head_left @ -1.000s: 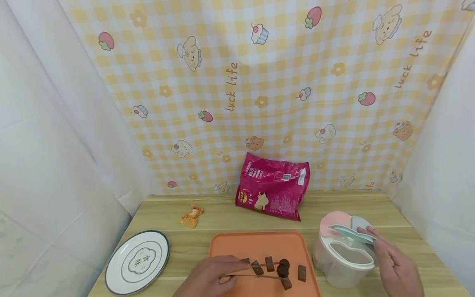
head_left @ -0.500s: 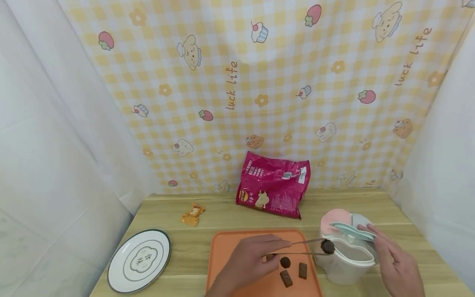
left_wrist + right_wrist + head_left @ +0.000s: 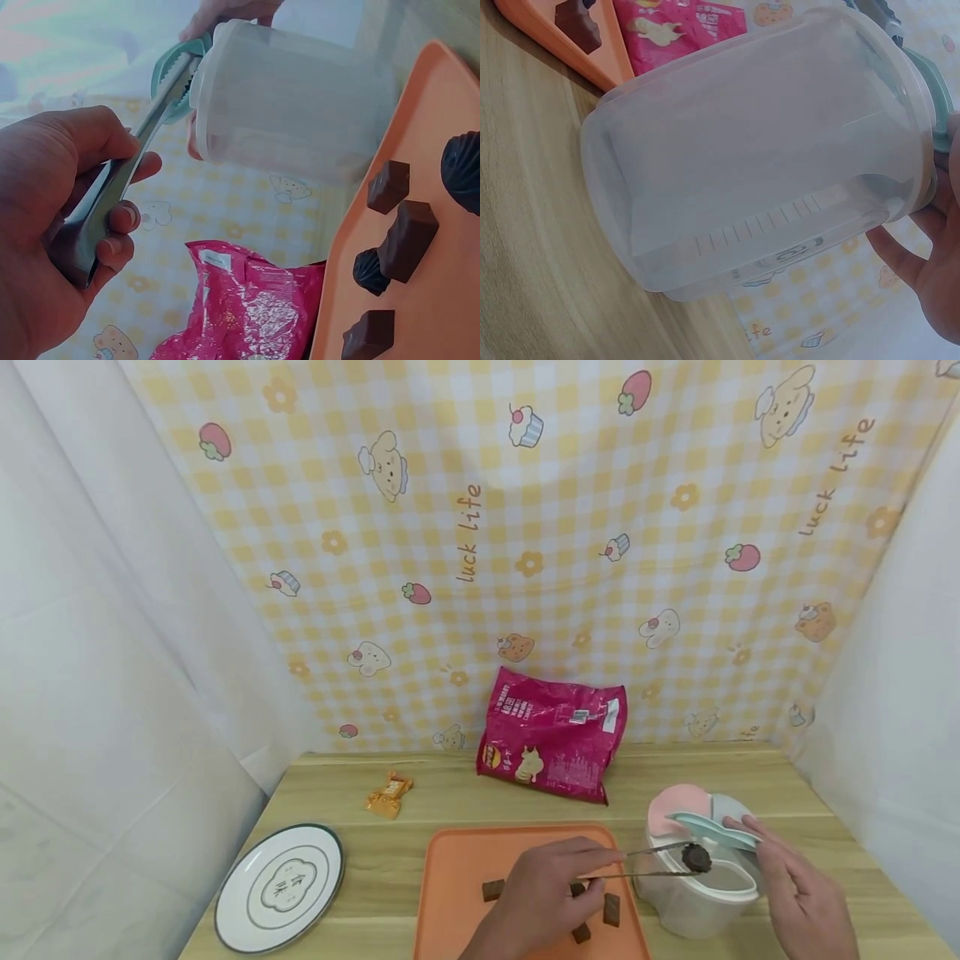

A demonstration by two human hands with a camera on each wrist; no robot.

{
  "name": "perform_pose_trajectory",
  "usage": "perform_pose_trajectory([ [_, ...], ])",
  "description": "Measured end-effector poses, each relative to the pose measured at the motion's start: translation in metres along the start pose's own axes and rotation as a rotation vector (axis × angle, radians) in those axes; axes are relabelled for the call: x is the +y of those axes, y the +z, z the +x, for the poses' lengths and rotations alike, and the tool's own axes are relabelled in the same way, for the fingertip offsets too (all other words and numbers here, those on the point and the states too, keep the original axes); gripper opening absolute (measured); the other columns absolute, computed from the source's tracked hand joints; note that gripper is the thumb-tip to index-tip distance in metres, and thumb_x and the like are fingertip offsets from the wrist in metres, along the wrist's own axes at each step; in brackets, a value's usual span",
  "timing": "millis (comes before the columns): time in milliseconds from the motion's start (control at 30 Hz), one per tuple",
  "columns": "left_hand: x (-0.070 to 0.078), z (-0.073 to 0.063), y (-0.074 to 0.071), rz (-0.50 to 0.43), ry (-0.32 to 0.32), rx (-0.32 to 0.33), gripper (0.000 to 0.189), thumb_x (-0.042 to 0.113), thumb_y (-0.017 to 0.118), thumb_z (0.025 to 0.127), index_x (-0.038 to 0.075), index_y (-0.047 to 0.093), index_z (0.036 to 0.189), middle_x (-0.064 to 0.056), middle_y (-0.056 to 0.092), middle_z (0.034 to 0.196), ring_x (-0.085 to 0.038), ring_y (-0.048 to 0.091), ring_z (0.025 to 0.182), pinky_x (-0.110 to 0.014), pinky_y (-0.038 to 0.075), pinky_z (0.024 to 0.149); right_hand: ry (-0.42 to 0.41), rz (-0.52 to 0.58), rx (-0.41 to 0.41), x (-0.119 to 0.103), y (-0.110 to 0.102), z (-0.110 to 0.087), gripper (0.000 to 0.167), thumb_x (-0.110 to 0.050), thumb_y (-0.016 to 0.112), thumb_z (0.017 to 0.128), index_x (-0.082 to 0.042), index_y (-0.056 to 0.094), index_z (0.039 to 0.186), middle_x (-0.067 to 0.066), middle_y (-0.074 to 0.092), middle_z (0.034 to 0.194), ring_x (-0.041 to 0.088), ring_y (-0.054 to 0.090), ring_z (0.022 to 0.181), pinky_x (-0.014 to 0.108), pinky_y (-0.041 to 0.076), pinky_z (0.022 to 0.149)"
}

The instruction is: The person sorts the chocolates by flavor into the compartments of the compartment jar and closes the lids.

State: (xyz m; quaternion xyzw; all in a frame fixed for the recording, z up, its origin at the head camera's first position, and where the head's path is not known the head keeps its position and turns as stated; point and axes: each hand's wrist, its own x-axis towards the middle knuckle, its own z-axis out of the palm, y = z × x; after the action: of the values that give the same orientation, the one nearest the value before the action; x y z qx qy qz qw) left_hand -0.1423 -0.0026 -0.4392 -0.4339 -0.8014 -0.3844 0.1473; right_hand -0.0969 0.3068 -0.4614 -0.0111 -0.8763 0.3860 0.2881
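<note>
My left hand [image 3: 551, 889] grips metal tongs [image 3: 120, 180]. Between their tips sits a round ridged chocolate [image 3: 697, 858], over the opened compartment of a clear plastic container [image 3: 690, 914]. The container's lid has a pink section [image 3: 671, 802], and its green flap [image 3: 712, 831] stands raised. At the container's right side, my right hand [image 3: 806, 893] holds that flap, fingers at its edge. In the left wrist view, the tong tips overlap the green flap. Below the left hand lies an orange tray [image 3: 461, 856] with several chocolates [image 3: 409, 240], partly hidden by the hand in the head view.
A magenta snack bag [image 3: 555, 735] leans against the patterned cloth at the back. An orange-wrapped candy [image 3: 388, 795] lies to its left. A white plate [image 3: 258, 860] with a dark rim is at the left.
My left hand has lifted a round chocolate from the tray with the tongs and carried it right, over the container's opening. My right hand has stayed at the raised flap.
</note>
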Motion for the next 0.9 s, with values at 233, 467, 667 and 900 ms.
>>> perform_pose_trajectory([
  [233,-0.001,-0.001,0.002,0.005,-0.036,-0.020,0.040,0.005,0.070,0.092,0.023,0.073,0.127,0.012,0.070,0.113,0.012,0.021,0.053,-0.007,0.031,0.050,0.013,0.011,-0.010,-0.001,-0.001,0.000,0.033,-0.020,0.049,0.111,-0.015,0.070,0.136,-0.031,0.052,0.137,-0.021,0.043,0.122,0.000,0.027,0.095],
  [467,-0.001,-0.004,-0.002,0.021,-0.038,-0.029,0.040,0.008,0.070,0.093,0.024,0.072,0.129,0.014,0.069,0.114,0.010,0.020,0.055,-0.008,0.029,0.050,0.017,0.022,0.002,0.000,0.000,-0.001,0.032,-0.019,0.050,0.110,-0.014,0.070,0.135,-0.030,0.054,0.137,-0.019,0.044,0.123,0.000,0.027,0.096],
  [667,-0.001,-0.013,-0.008,0.028,-0.030,-0.041,0.039,0.006,0.070,0.093,0.023,0.071,0.128,0.011,0.069,0.111,0.012,0.030,0.059,-0.006,0.032,0.053,0.018,0.035,0.001,0.000,0.000,-0.001,0.032,-0.018,0.050,0.110,-0.013,0.070,0.135,-0.027,0.056,0.137,-0.018,0.045,0.124,0.001,0.028,0.096],
  [900,-0.002,-0.032,-0.022,-0.015,-0.061,-0.104,0.040,0.005,0.073,0.092,0.023,0.071,0.129,0.014,0.068,0.108,0.012,0.045,0.073,-0.005,0.037,0.058,0.011,0.033,0.000,-0.001,0.001,-0.001,0.032,-0.018,0.050,0.110,-0.013,0.070,0.135,-0.028,0.056,0.137,-0.019,0.045,0.123,0.001,0.028,0.096],
])
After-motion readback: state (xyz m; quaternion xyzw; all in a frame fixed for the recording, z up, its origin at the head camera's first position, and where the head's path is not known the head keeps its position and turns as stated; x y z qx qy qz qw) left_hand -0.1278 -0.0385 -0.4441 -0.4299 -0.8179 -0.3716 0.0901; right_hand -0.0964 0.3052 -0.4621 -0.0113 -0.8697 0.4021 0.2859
